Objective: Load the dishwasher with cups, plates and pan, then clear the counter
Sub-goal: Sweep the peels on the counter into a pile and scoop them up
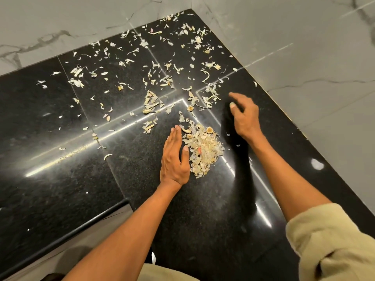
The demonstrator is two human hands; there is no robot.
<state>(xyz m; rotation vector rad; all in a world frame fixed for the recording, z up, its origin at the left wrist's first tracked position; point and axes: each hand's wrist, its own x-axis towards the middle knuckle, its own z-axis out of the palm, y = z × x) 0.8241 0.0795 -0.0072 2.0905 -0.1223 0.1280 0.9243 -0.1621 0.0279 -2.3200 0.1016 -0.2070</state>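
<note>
A black polished stone counter (60,159) fills most of the view, running into a corner between two grey-veined marble walls (304,37). No container shows here; the peelings lie bare on the stone. Loose garlic skins (154,102) are scattered widely across the far half of the counter, right up into the corner, with thinner strays out to the left. Nearer the person, a gathered pile of skins (205,151) sits in a heap between the two hands. The left hand (175,159) lies flat with fingers straight and together, its thumb side touching the pile's left edge, holding nothing. The right hand (244,115) is beyond and to the right of the pile, apart from it, fingers loosely spread and a little bent over the stone, gripping nothing, with scattered skins just beside its fingertips. A rolled beige sleeve (332,240) covers the right upper arm.
</note>
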